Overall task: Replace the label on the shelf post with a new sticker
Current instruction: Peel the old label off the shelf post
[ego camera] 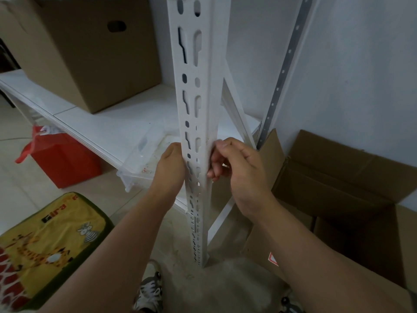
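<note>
From the head camera: both hands are on the white shelf post, near its lower part. The left hand braces the post's left edge; its fingers are hidden behind, so I can't tell their grip. The right hand has fingers curled, pinching at the post's right face. The label itself is too pale to make out. It looks like peeling or pressing; next calls for a careful pull along the edge.

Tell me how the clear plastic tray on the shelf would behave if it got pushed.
The clear plastic tray looks thin and empty, so probably light and easy to slide on the smooth white shelf. One corner appears to overhang the shelf edge, so a push outward could tip it off. It likely flexes a little.
</note>
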The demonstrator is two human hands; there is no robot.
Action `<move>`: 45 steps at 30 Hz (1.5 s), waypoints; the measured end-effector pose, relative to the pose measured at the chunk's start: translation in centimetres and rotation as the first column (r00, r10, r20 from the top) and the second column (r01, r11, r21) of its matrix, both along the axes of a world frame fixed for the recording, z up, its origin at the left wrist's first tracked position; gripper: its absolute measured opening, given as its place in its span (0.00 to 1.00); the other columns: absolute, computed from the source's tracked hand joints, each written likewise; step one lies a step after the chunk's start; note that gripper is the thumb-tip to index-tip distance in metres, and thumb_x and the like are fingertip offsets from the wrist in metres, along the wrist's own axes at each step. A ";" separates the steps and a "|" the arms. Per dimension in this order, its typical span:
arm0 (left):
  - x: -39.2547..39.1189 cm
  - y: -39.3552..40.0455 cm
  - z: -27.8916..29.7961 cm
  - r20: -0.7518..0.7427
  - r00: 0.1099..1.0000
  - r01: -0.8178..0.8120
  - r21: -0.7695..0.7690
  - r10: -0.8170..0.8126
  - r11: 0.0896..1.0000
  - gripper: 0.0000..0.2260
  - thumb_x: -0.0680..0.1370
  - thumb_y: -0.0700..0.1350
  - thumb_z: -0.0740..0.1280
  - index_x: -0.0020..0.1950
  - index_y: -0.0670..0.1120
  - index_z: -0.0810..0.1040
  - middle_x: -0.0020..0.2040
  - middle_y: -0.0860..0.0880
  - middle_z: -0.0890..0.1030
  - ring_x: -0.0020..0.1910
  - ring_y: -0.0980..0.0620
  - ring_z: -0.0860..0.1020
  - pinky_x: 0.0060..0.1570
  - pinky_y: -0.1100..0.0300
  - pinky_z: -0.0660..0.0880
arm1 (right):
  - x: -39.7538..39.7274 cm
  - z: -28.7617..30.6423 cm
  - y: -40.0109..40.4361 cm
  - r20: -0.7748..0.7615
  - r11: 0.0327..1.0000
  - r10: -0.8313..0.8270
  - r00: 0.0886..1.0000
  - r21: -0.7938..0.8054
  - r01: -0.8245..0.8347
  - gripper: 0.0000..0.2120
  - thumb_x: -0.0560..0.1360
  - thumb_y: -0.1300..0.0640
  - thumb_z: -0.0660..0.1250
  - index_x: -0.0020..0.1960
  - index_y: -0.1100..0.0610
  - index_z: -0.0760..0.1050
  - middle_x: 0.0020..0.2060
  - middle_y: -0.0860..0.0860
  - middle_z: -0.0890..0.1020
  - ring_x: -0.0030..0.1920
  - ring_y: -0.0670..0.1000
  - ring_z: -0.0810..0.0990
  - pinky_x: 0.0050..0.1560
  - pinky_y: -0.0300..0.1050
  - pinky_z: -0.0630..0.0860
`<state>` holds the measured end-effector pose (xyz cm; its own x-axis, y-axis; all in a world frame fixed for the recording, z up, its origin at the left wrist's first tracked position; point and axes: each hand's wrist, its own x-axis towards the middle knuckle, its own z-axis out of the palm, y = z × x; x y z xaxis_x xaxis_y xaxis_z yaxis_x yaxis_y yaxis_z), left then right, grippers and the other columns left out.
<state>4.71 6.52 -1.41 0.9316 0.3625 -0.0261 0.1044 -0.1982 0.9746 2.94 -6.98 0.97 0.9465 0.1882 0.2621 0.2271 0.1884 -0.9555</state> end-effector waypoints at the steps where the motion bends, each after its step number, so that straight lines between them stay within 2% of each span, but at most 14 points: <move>1: 0.1 0.1 -0.1 -0.001 1.000 0.012 0.012 -0.012 1.000 0.14 0.81 0.46 0.53 0.47 0.42 0.76 0.47 0.45 0.82 0.47 0.48 0.79 0.46 0.56 0.73 | 0.0 0.3 0.0 -0.011 1.000 0.000 1.000 0.004 0.000 0.18 0.81 0.57 0.58 0.37 0.68 0.70 0.29 0.67 0.71 0.30 0.56 0.73 0.36 0.43 0.75; 4: 0.1 0.2 -0.2 -0.016 1.000 -0.003 0.018 0.003 1.000 0.15 0.81 0.47 0.53 0.49 0.43 0.77 0.48 0.45 0.82 0.49 0.47 0.79 0.48 0.55 0.74 | 0.3 0.9 0.2 -0.075 1.000 -0.027 0.997 -0.009 0.026 0.22 0.79 0.54 0.59 0.34 0.70 0.69 0.26 0.64 0.68 0.28 0.56 0.71 0.33 0.43 0.72; 7: 0.3 0.2 -0.2 -0.029 0.999 -0.018 0.020 0.018 1.000 0.14 0.81 0.46 0.53 0.48 0.44 0.77 0.47 0.45 0.81 0.47 0.49 0.78 0.44 0.57 0.72 | 0.7 1.0 0.4 -0.094 0.999 -0.047 0.994 -0.025 0.045 0.19 0.78 0.58 0.60 0.30 0.65 0.69 0.24 0.59 0.68 0.26 0.54 0.70 0.32 0.43 0.71; 9: 0.3 0.2 -0.2 -0.032 0.999 -0.015 0.020 0.015 1.000 0.14 0.81 0.46 0.53 0.49 0.44 0.77 0.48 0.46 0.81 0.47 0.49 0.78 0.45 0.57 0.72 | 0.7 0.9 0.4 -0.091 0.999 -0.041 0.995 -0.027 0.039 0.19 0.77 0.59 0.60 0.29 0.61 0.69 0.23 0.59 0.68 0.26 0.54 0.70 0.33 0.44 0.71; 14: 0.3 0.1 -0.2 -0.009 1.000 -0.020 0.003 0.020 1.000 0.13 0.81 0.45 0.53 0.48 0.44 0.76 0.46 0.47 0.80 0.44 0.52 0.77 0.41 0.60 0.70 | 0.7 0.6 0.1 -0.087 1.000 -0.008 0.996 -0.031 0.005 0.18 0.79 0.58 0.59 0.32 0.63 0.69 0.24 0.57 0.69 0.26 0.52 0.71 0.33 0.42 0.71; 17: 0.3 0.0 -0.2 -0.021 0.999 -0.030 -0.008 0.030 1.000 0.12 0.81 0.44 0.54 0.42 0.46 0.74 0.42 0.48 0.79 0.41 0.52 0.76 0.38 0.60 0.69 | 0.8 0.2 0.1 -0.092 1.000 -0.002 0.996 -0.025 -0.001 0.16 0.79 0.61 0.58 0.32 0.62 0.70 0.24 0.56 0.69 0.26 0.51 0.72 0.32 0.43 0.72; 21: 0.5 0.2 -0.5 -0.018 1.000 -0.011 0.001 0.011 1.000 0.13 0.80 0.45 0.54 0.46 0.44 0.76 0.45 0.46 0.81 0.44 0.50 0.78 0.40 0.59 0.71 | 0.9 -0.1 0.1 -0.100 0.999 0.028 0.995 0.020 -0.026 0.15 0.79 0.60 0.59 0.35 0.66 0.70 0.25 0.57 0.69 0.26 0.51 0.71 0.34 0.45 0.71; 25: 0.5 0.2 -0.6 -0.010 1.000 -0.022 0.001 0.022 1.000 0.12 0.80 0.44 0.54 0.39 0.47 0.73 0.41 0.47 0.79 0.40 0.52 0.75 0.38 0.59 0.69 | 0.8 0.0 0.1 -0.094 1.000 0.009 0.996 0.004 -0.009 0.15 0.79 0.62 0.58 0.35 0.65 0.70 0.25 0.58 0.69 0.26 0.51 0.71 0.33 0.45 0.71; 28: 0.4 0.2 -0.5 0.007 1.000 -0.016 0.019 0.016 1.000 0.13 0.81 0.45 0.54 0.42 0.46 0.74 0.42 0.47 0.80 0.40 0.52 0.76 0.40 0.59 0.71 | 0.6 0.3 0.2 -0.050 1.000 -0.008 0.999 -0.003 0.008 0.19 0.78 0.55 0.60 0.34 0.68 0.68 0.25 0.59 0.68 0.27 0.54 0.71 0.34 0.46 0.71; 31: 0.3 0.4 -0.6 0.015 1.000 0.003 0.020 -0.003 1.000 0.13 0.81 0.47 0.54 0.46 0.44 0.76 0.46 0.46 0.82 0.45 0.50 0.79 0.46 0.56 0.76 | 0.3 0.9 0.6 -0.022 0.997 -0.062 0.998 -0.054 0.061 0.23 0.75 0.48 0.61 0.31 0.66 0.68 0.24 0.58 0.69 0.27 0.55 0.70 0.31 0.43 0.73; 33: 0.4 0.4 -0.7 0.005 1.000 0.002 0.020 -0.002 1.000 0.13 0.80 0.47 0.54 0.45 0.45 0.75 0.45 0.46 0.82 0.44 0.50 0.78 0.44 0.57 0.74 | 0.3 1.1 0.8 -0.022 0.992 -0.097 0.995 -0.079 0.095 0.22 0.75 0.51 0.62 0.31 0.66 0.68 0.23 0.57 0.69 0.25 0.53 0.70 0.30 0.42 0.73; 36: 0.6 0.4 -0.8 -0.014 1.000 -0.017 0.019 0.017 1.000 0.12 0.80 0.46 0.54 0.44 0.45 0.75 0.44 0.46 0.81 0.43 0.50 0.77 0.41 0.57 0.72 | 0.5 1.2 0.9 -0.037 0.992 -0.102 0.994 -0.073 0.099 0.17 0.71 0.52 0.61 0.27 0.60 0.68 0.22 0.56 0.68 0.24 0.52 0.69 0.28 0.40 0.72; 40: 0.5 0.4 -0.8 0.004 1.000 -0.006 -0.004 0.006 1.000 0.12 0.80 0.45 0.54 0.44 0.45 0.76 0.45 0.46 0.81 0.44 0.50 0.78 0.43 0.57 0.73 | 0.5 1.1 0.8 -0.021 0.994 -0.081 0.996 -0.070 0.079 0.20 0.74 0.51 0.61 0.27 0.60 0.67 0.23 0.58 0.68 0.25 0.54 0.69 0.29 0.41 0.73; 45: 0.5 0.2 -0.6 -0.002 0.999 -0.035 -0.009 0.035 0.999 0.13 0.81 0.45 0.53 0.45 0.45 0.75 0.45 0.46 0.80 0.43 0.50 0.76 0.42 0.58 0.72 | 0.5 1.0 0.8 -0.045 0.994 -0.090 0.995 -0.070 0.086 0.16 0.73 0.55 0.61 0.27 0.59 0.68 0.22 0.56 0.69 0.24 0.50 0.71 0.30 0.42 0.72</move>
<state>5.17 6.67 -2.04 0.9183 0.3946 -0.0316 0.1131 -0.1852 0.9762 3.42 -6.23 1.93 0.9714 0.1196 0.2051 0.1932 0.1036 -0.9757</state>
